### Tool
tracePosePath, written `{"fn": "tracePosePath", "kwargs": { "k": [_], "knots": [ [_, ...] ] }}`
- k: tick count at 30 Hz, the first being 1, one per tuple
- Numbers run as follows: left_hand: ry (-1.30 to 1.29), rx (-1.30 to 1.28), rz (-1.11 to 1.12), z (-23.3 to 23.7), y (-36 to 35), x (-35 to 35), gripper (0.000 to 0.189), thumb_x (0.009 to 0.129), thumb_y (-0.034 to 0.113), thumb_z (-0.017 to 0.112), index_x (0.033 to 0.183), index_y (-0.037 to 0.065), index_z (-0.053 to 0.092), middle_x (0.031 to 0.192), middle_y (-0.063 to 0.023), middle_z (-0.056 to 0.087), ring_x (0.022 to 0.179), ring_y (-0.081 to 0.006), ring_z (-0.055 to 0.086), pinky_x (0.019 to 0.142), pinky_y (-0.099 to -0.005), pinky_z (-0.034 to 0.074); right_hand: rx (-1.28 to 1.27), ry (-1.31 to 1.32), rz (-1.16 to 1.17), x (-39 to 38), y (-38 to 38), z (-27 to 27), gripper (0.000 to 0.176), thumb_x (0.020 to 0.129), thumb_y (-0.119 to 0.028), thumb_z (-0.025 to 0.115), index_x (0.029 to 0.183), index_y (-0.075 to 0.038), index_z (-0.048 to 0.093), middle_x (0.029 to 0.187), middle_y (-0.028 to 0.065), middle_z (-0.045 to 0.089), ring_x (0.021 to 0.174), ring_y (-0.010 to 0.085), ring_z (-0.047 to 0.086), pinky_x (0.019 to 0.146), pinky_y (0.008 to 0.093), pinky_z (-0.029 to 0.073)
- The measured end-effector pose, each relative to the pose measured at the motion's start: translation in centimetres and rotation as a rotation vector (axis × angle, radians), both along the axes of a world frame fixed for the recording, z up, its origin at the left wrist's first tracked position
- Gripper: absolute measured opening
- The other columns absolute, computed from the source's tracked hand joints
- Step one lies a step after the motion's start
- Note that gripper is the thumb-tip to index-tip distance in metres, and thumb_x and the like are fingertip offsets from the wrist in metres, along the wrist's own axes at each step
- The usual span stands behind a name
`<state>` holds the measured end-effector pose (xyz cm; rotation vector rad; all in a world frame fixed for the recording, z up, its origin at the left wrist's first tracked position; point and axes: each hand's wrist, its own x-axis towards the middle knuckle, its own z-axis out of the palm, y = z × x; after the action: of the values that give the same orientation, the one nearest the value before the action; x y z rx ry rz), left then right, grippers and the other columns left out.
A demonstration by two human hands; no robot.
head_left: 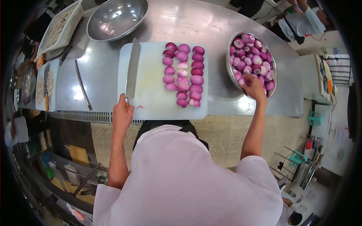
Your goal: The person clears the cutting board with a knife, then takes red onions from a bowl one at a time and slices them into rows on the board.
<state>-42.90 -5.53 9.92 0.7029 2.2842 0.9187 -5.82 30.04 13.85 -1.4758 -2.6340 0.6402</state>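
A large kitchen knife (133, 69) lies along the left side of the white cutting board (151, 101), its blade pointing away from me. My left hand (123, 109) is closed around its handle. Peeled red onions (182, 72) stand in three rows on the right half of the board. To the right of the board, a round metal bowl (229, 64) holds many more peeled red onions (257, 60). My right hand (254, 87) reaches into its near side, fingers curled on an onion; the fingertips are partly hidden.
An overturned-looking steel basin (117, 20) stands at the back left. A white basket (62, 26), a second board (54, 83) with a knife (46, 86), and a thin metal rod (82, 84) are on the left. The steel table (222, 105) ends before my body. Other people stand around.
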Motion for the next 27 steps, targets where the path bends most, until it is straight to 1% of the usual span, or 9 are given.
{"fn": "tracePosePath", "kwargs": {
  "k": [2, 4, 6, 8, 11, 13, 14, 17, 27],
  "knots": [
    [0.041, 0.006, 0.015, -0.6, -0.2, -0.5, 0.028, 0.082, 0.006, 0.055, 0.108, -0.001, 0.048, 0.064, -0.0207, 0.058, 0.062, -0.0426, 0.058, 0.06, -0.0466, 0.046, 0.057, 0.072, -0.133, -1.0, -1.2, 1.2, 0.045, 0.078, -0.013, 0.073, 0.121, -0.006, 0.064, 0.11, 0.0149, 0.07, 0.096, 0.0279, 0.068, 0.085, 0.0384, 0.053],
    [0.165, -0.006, -0.044, -0.3, -0.1, -0.1, 0.028, 0.082, 0.006, 0.056, 0.107, -0.002, 0.048, 0.067, -0.0223, 0.06, 0.067, -0.0445, 0.061, 0.062, -0.0491, 0.046, -0.086, 0.429, -0.169, -3.8, -3.1, 3.3, 0.041, 0.083, -0.011, 0.071, 0.123, -0.007, 0.064, 0.11, 0.0078, 0.069, 0.093, 0.0183, 0.067, 0.08, 0.0323, 0.054],
    [0.13, -0.042, -0.027, 0.2, 0.1, 0.0, 0.027, 0.082, 0.006, 0.056, 0.107, -0.002, 0.048, 0.068, -0.0227, 0.061, 0.068, -0.045, 0.062, 0.063, -0.05, 0.046, -0.143, 0.652, 0.037, -8.3, -5.3, 3.1, 0.039, 0.086, -0.009, 0.071, 0.124, -0.009, 0.064, 0.11, 0.0041, 0.068, 0.091, 0.0122, 0.064, 0.077, 0.0273, 0.053],
    [0.089, -0.053, -0.026, 0.7, 0.5, 0.1, 0.027, 0.082, 0.005, 0.056, 0.106, -0.002, 0.048, 0.068, -0.0232, 0.061, 0.07, -0.0456, 0.062, 0.064, -0.0509, 0.046, -0.443, 0.718, 0.173, -14.2, -8.6, 2.3, 0.04, 0.084, -0.012, 0.073, 0.124, -0.009, 0.064, 0.116, 0.0028, 0.065, 0.09, 0.0132, 0.063, 0.079, 0.0281, 0.053],
    [0.133, -0.071, -0.053, 1.1, 0.6, 0.2, 0.026, 0.081, 0.005, 0.055, 0.105, -0.002, 0.048, 0.069, -0.024, 0.061, 0.071, -0.0462, 0.061, 0.065, -0.0508, 0.046, -0.576, 0.732, 0.298, -22.2, -14.2, -2.5, 0.036, 0.08, -0.014, 0.077, 0.114, -0.006, 0.068, 0.106, 0.0065, 0.064, 0.089, 0.0144, 0.063, 0.081, 0.027, 0.053],
    [0.162, 0.002, -0.054, 0.6, 0.1, -0.1, 0.029, 0.079, 0.006, 0.056, 0.106, -0.004, 0.051, 0.061, -0.0175, 0.052, 0.056, -0.0335, 0.053, 0.056, -0.0422, 0.042, -0.582, 0.773, 0.279, -26.2, -17.0, -6.1, 0.036, 0.079, -0.016, 0.077, 0.112, -0.004, 0.068, 0.103, 0.0102, 0.064, 0.091, 0.0222, 0.064, 0.084, 0.0329, 0.052],
    [0.164, -0.002, -0.039, 0.8, -0.2, 0.0, 0.029, 0.079, 0.006, 0.056, 0.106, -0.004, 0.051, 0.061, -0.0175, 0.052, 0.056, -0.0335, 0.053, 0.056, -0.0422, 0.042, -0.591, 0.771, 0.292, -27.1, -17.7, -7.2, 0.036, 0.079, -0.016, 0.077, 0.112, -0.004, 0.068, 0.103, 0.0102, 0.064, 0.091, 0.0222, 0.064, 0.084, 0.0329, 0.052],
    [0.14, 0.052, -0.009, 1.7, -1.0, 0.5, 0.024, 0.079, 0.005, 0.057, 0.1, -0.003, 0.05, 0.061, -0.0172, 0.05, 0.056, -0.0326, 0.052, 0.056, -0.0418, 0.041, -0.034, 0.648, 0.433, -28.3, -19.0, -9.6, 0.034, 0.079, -0.019, 0.075, 0.106, -0.001, 0.068, 0.099, 0.0161, 0.061, 0.094, 0.0353, 0.057, 0.086, 0.0429, 0.047],
    [0.166, -0.025, -0.152, 6.2, -4.1, 2.5, 0.024, 0.08, 0.005, 0.059, 0.101, -0.003, 0.05, 0.062, -0.0218, 0.053, 0.059, -0.0432, 0.054, 0.056, -0.0463, 0.042, 0.043, 0.646, 0.479, -27.3, -18.4, -8.0, 0.01, 0.084, -0.007, 0.065, 0.093, -0.002, 0.066, 0.095, 0.0134, 0.062, 0.087, 0.0329, 0.061, 0.072, 0.0407, 0.049]
  ]
}}
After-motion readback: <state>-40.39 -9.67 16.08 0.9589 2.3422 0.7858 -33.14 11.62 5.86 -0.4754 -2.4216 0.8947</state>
